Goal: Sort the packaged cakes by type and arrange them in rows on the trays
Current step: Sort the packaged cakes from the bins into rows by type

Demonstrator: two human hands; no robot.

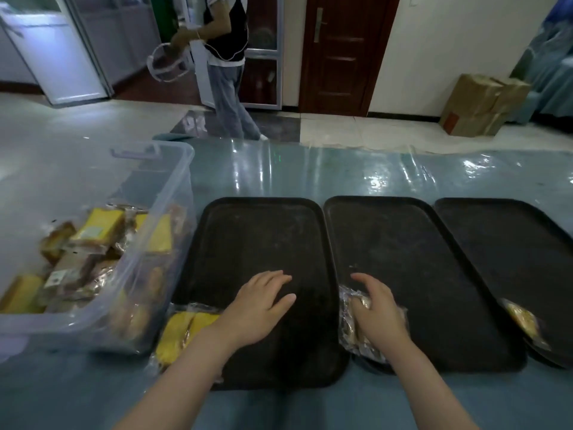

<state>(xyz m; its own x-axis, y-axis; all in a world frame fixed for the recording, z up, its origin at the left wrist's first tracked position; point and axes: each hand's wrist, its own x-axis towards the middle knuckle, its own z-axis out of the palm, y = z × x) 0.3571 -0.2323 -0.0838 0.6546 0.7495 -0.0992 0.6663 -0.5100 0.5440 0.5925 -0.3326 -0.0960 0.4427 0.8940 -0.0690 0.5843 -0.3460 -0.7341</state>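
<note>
My left hand lies flat, fingers spread, on left tray, yellow cake at its near-left corner; right hand grasps wrapped cake at middle tray near-left corner; more cakes in bin at left.

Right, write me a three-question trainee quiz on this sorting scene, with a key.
1. True or false: the left hand grips a cake.
2. How many black trays are on the table? A) two B) three C) four
3. Fill in: the unsorted cakes sit in a clear plastic ____ at the left.

Key:
1. False. It lies open and flat over the left tray; the right hand is on a wrapped cake on the middle tray.
2. B; a cake also lies on the right tray.
3. bin
</note>
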